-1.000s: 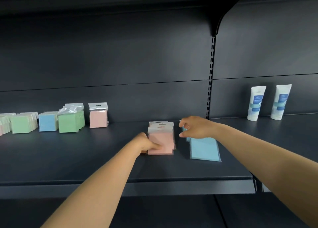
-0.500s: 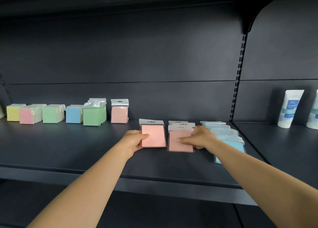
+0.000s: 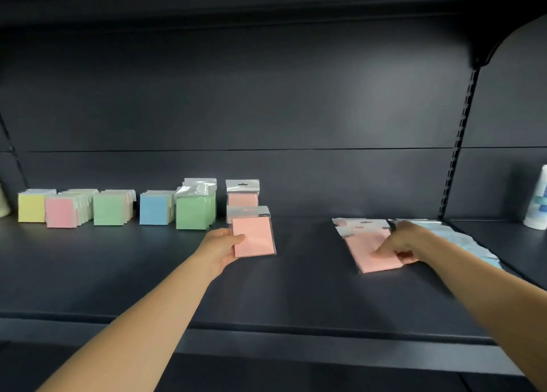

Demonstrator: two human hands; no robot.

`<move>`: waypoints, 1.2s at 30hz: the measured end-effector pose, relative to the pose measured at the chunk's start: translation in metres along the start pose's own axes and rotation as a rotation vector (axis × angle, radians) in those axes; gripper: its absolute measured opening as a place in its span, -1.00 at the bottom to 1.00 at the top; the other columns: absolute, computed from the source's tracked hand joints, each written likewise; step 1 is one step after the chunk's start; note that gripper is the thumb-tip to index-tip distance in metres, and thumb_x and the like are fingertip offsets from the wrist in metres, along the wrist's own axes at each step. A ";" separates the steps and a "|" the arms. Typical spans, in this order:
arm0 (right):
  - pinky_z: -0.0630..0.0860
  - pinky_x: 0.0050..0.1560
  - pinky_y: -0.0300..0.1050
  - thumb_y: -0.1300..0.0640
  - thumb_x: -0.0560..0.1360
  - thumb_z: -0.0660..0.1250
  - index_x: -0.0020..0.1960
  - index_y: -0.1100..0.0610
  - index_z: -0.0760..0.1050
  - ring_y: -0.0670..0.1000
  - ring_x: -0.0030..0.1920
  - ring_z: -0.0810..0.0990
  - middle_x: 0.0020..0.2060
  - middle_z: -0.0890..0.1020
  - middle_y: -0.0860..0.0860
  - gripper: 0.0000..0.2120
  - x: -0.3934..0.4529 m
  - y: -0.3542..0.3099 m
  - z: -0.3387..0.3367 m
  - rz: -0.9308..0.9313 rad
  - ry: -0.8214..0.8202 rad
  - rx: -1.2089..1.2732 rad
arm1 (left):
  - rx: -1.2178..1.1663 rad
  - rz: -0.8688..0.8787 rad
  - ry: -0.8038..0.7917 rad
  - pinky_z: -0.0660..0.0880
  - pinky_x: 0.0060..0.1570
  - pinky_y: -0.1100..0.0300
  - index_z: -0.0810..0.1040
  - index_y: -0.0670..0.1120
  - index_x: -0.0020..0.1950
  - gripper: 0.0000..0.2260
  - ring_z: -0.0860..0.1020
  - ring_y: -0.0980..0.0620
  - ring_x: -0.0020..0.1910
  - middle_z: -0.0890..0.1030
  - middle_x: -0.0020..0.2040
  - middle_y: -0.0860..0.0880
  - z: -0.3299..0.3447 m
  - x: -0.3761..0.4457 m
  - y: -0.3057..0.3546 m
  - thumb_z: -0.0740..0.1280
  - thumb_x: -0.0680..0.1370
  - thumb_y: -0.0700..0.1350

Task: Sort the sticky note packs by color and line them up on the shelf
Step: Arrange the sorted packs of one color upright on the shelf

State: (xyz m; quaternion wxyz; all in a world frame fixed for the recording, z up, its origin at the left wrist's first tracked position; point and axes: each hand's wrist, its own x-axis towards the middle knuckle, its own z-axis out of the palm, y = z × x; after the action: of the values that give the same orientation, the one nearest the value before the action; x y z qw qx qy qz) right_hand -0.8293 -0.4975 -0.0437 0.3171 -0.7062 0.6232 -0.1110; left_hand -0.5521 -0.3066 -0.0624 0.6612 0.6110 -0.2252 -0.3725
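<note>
Head view: the left hand (image 3: 220,248) grasps a pink sticky note pack (image 3: 254,235), now carried clear of the flat pink pile (image 3: 373,251) to just before the upright pink pack (image 3: 242,192) ending the sorted row. The right hand (image 3: 398,243) presses curled fingers on that pile; grasp undetermined. Placement appears imminent. No writing legible.

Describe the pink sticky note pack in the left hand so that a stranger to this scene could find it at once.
Look along the dark shelf to the row of standing packs at the back left, which ends with an upright pink pack. Just in front of that one, the left hand grips the held pink pack by its left edge. No other pack is lifted and tilted.
</note>
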 end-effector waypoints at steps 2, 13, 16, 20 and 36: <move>0.56 -0.22 -0.10 0.23 0.28 0.55 -0.08 0.23 0.43 0.05 -0.30 0.54 -0.27 0.54 0.13 -0.65 0.000 -0.003 0.001 0.078 0.016 0.033 | 0.005 -0.008 -0.039 0.50 -0.05 0.09 0.49 -0.24 0.03 -0.88 0.56 -0.11 -0.02 0.55 0.20 -0.24 -0.019 0.010 0.005 0.25 0.55 -0.38; 0.37 -0.36 -0.19 0.36 0.32 0.50 0.05 0.26 0.53 0.04 -0.32 0.47 -0.28 0.55 0.14 -0.68 -0.027 -0.010 0.019 0.271 0.087 0.359 | -0.002 -0.021 -0.233 0.55 -0.09 0.14 0.46 -0.26 0.17 -0.78 0.58 -0.05 -0.07 0.59 0.05 -0.15 -0.074 0.055 0.002 0.26 0.54 -0.39; 0.52 -0.45 -0.22 0.48 0.37 0.40 0.02 0.33 0.52 0.05 -0.31 0.55 -0.34 0.62 0.13 -0.75 -0.034 -0.035 0.023 0.142 0.102 0.486 | -0.024 0.000 -0.275 0.56 -0.10 0.15 0.46 -0.22 0.16 -0.78 0.59 -0.04 -0.06 0.59 -0.01 -0.12 -0.077 0.069 0.001 0.25 0.54 -0.40; 0.54 -0.44 -0.29 0.47 0.40 0.36 -0.09 0.28 0.54 0.02 -0.24 0.58 -0.33 0.64 0.09 -0.85 -0.050 -0.092 0.054 -0.068 -0.003 0.639 | -0.087 0.028 -0.290 0.54 -0.14 0.20 0.47 -0.21 0.15 -0.77 0.59 0.01 -0.10 0.60 -0.05 -0.09 -0.077 0.087 0.000 0.22 0.54 -0.42; 0.58 0.01 -0.03 0.31 0.34 0.51 -0.11 0.24 0.49 0.11 -0.07 0.64 -0.10 0.66 0.17 -0.78 -0.012 -0.177 0.193 -0.156 0.011 0.937 | -0.087 0.078 -0.350 0.53 0.11 0.06 0.51 -0.16 0.15 -0.76 0.62 -0.04 -0.02 0.65 0.00 -0.11 -0.071 0.118 -0.002 0.30 0.52 -0.36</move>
State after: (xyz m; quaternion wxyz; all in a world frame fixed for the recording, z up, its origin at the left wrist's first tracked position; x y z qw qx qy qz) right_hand -0.5816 -0.4227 -0.0870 0.5890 -0.5314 0.4526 -0.4072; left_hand -0.4257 -0.3517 -0.0941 0.6516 0.4984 -0.3440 -0.4568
